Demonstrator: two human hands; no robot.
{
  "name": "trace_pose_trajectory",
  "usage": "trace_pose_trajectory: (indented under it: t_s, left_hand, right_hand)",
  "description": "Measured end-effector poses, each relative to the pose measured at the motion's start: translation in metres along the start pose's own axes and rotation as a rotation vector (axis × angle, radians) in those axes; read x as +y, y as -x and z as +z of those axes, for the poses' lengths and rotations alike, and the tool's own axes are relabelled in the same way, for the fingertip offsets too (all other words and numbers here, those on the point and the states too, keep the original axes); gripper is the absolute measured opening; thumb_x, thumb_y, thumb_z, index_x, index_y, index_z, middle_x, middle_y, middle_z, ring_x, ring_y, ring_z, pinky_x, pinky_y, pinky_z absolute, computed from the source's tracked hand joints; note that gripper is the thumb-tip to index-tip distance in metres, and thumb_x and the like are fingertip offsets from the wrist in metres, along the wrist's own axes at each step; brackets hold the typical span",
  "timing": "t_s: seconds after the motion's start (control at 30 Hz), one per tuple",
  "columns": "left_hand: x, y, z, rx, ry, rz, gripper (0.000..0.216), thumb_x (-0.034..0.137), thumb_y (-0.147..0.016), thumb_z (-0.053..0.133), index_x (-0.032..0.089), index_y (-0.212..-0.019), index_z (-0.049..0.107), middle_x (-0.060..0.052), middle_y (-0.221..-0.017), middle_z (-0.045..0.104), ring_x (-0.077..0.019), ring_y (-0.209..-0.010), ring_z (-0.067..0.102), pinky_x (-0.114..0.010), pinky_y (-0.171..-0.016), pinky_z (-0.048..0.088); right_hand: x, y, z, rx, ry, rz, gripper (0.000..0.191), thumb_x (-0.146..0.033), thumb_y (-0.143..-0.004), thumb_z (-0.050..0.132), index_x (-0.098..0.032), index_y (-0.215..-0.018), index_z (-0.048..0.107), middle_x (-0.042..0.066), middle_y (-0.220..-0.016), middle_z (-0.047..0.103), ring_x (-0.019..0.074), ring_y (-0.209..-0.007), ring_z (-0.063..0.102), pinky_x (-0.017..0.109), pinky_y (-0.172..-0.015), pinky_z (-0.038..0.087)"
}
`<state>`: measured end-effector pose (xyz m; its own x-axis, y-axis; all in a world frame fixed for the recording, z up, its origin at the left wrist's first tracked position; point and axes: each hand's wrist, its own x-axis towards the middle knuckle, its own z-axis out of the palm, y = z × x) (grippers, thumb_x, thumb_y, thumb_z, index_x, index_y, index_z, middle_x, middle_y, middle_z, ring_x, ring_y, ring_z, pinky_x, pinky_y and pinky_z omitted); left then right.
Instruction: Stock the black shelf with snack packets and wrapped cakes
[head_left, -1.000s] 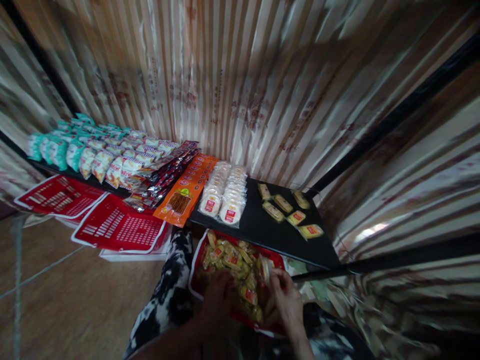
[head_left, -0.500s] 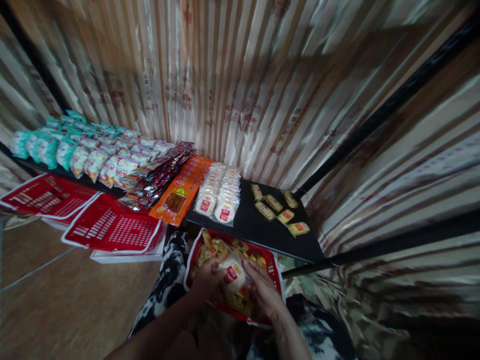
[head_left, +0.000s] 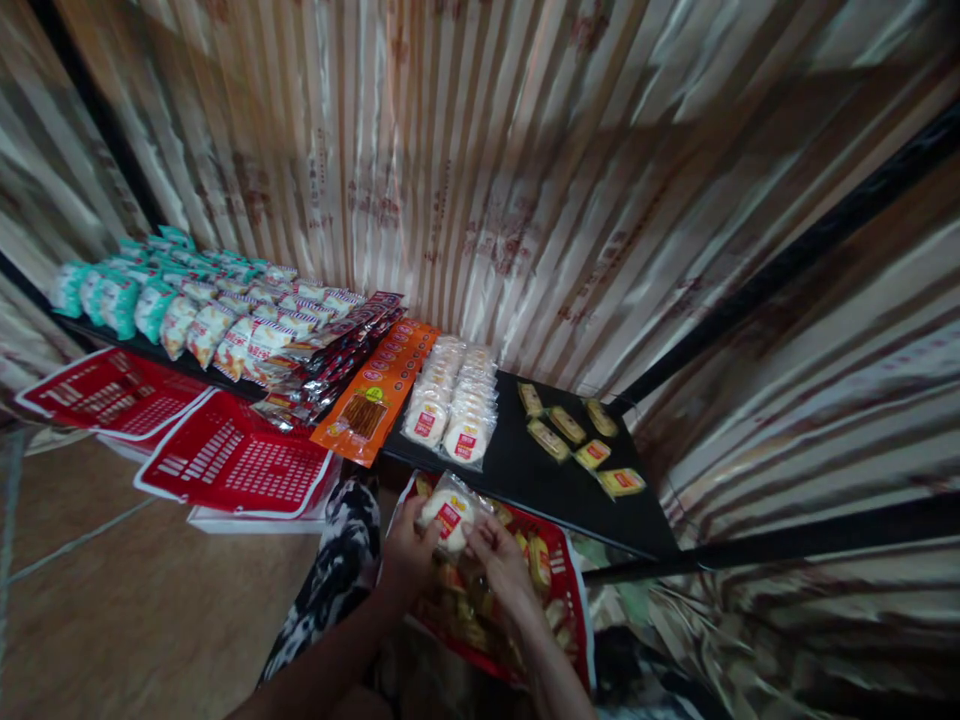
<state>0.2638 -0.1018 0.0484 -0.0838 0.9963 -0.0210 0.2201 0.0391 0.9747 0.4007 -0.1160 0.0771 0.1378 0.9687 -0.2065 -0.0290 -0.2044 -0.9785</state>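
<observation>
Between my two hands is a round white rice cracker pack [head_left: 453,516] in clear wrap with a red label. My left hand [head_left: 409,550] grips its left side, the thumb on the front. At its right lower edge, my right hand [head_left: 499,560] pinches the wrapper. Both hands are over a red basket [head_left: 576,600] with a white rim, full of small yellow-wrapped snacks [head_left: 540,565]. Just behind, on the black shelf [head_left: 517,490], two rows of matching rice cracker packs [head_left: 465,437] stand leaning on one another.
Several small yellow packs [head_left: 568,425] lie on the shelf's right end. Left of the crackers are an orange snack bag [head_left: 367,400], dark red packets [head_left: 322,365] and white and teal bags [head_left: 154,310]. Red baskets [head_left: 240,455] sit below left. A black pole [head_left: 750,270] slants at the right.
The rice cracker pack has risen slightly toward the shelf edge, and my right hand has shifted from its side to its lower edge. The whole view has shifted a little.
</observation>
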Motion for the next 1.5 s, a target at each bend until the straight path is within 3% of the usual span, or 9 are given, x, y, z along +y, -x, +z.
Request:
trace_pose_trajectory:
  t_s: [0.17,0.4,0.5,0.63,0.77,0.97,1.2,1.37,1.5]
  left_hand:
    - [0.016,-0.018,-0.010,0.081,-0.281,0.246,0.051,0.028,-0.080,0.050,0.015,-0.129,0.042,-0.014,-0.132,0.044,-0.0256,-0.124,0.040,-0.042,-0.104,0.033]
    - [0.028,-0.057,-0.011,0.135,-0.378,0.295,0.056,0.021,-0.079,0.051,0.017,-0.133,0.037,-0.013,-0.129,0.042,-0.0256,-0.122,0.040,-0.043,-0.103,0.035]
    - [0.031,-0.071,-0.012,0.181,-0.388,0.329,0.051,0.021,-0.081,0.049,0.018,-0.131,0.038,-0.012,-0.126,0.043,-0.0250,-0.120,0.040,-0.043,-0.102,0.036]
    - [0.032,-0.082,-0.012,0.181,-0.427,0.345,0.050,0.020,-0.080,0.049,0.017,-0.129,0.039,-0.012,-0.124,0.042,-0.0258,-0.117,0.040,-0.043,-0.100,0.038]
    - [0.029,-0.086,-0.009,0.184,-0.444,0.346,0.049,0.019,-0.079,0.049,0.018,-0.127,0.040,-0.011,-0.123,0.041,-0.0265,-0.117,0.040,-0.044,-0.098,0.040]
    - [0.025,-0.091,-0.004,0.215,-0.472,0.351,0.046,0.023,-0.083,0.048,0.019,-0.127,0.039,-0.010,-0.119,0.042,-0.0268,-0.114,0.041,-0.045,-0.098,0.039]
    - [0.029,-0.097,0.002,0.252,-0.519,0.322,0.043,0.023,-0.083,0.049,0.018,-0.125,0.040,-0.010,-0.117,0.040,-0.0264,-0.115,0.039,-0.043,-0.099,0.037]
    - [0.030,-0.100,0.003,0.257,-0.537,0.350,0.042,0.021,-0.083,0.050,0.016,-0.123,0.041,-0.012,-0.116,0.040,-0.0271,-0.114,0.040,-0.044,-0.098,0.038]
    - [0.029,-0.101,0.002,0.262,-0.530,0.356,0.044,0.021,-0.083,0.053,0.016,-0.125,0.041,-0.013,-0.120,0.038,-0.0281,-0.116,0.038,-0.045,-0.097,0.038]
  right_hand:
    - [-0.023,-0.033,0.024,0.019,0.099,-0.096,0.033,-0.052,-0.063,0.066,-0.021,-0.067,0.056,-0.003,-0.062,0.060,0.0143,-0.057,0.056,0.025,-0.056,0.045]
    - [-0.043,-0.078,0.048,0.024,0.306,-0.252,0.026,-0.046,-0.066,0.061,-0.021,-0.064,0.055,-0.004,-0.058,0.056,0.0132,-0.055,0.053,0.024,-0.054,0.045]
    - [-0.040,-0.089,0.054,0.031,0.280,-0.272,0.023,-0.041,-0.070,0.056,-0.021,-0.079,0.060,0.000,-0.067,0.064,0.0158,-0.062,0.060,0.028,-0.061,0.050]
    - [-0.038,-0.087,0.059,0.076,0.280,-0.275,0.042,-0.038,-0.073,0.053,-0.017,-0.109,0.058,0.009,-0.094,0.069,0.0205,-0.084,0.066,0.035,-0.078,0.052]
    - [-0.030,-0.061,0.051,0.158,0.388,-0.376,0.045,-0.036,-0.079,0.050,-0.018,-0.121,0.054,0.012,-0.118,0.062,0.0213,-0.103,0.061,0.036,-0.086,0.050]
    - [0.003,-0.025,0.008,0.229,0.573,-0.375,0.035,-0.039,-0.083,0.044,-0.020,-0.104,0.065,0.011,-0.110,0.065,0.0229,-0.103,0.060,0.039,-0.091,0.047]
    - [-0.004,-0.053,-0.002,0.385,0.814,-0.582,0.034,-0.031,-0.086,0.041,-0.021,-0.110,0.062,0.011,-0.129,0.050,0.0248,-0.118,0.044,0.047,-0.099,0.038]
    - [0.006,-0.072,0.001,0.348,0.884,-0.590,0.034,-0.027,-0.085,0.042,-0.018,-0.114,0.059,0.013,-0.124,0.052,0.0248,-0.115,0.044,0.046,-0.099,0.039]
    - [0.008,-0.065,-0.001,0.330,0.839,-0.598,0.033,-0.025,-0.085,0.042,-0.016,-0.110,0.061,0.013,-0.128,0.049,0.0238,-0.118,0.043,0.044,-0.100,0.037]
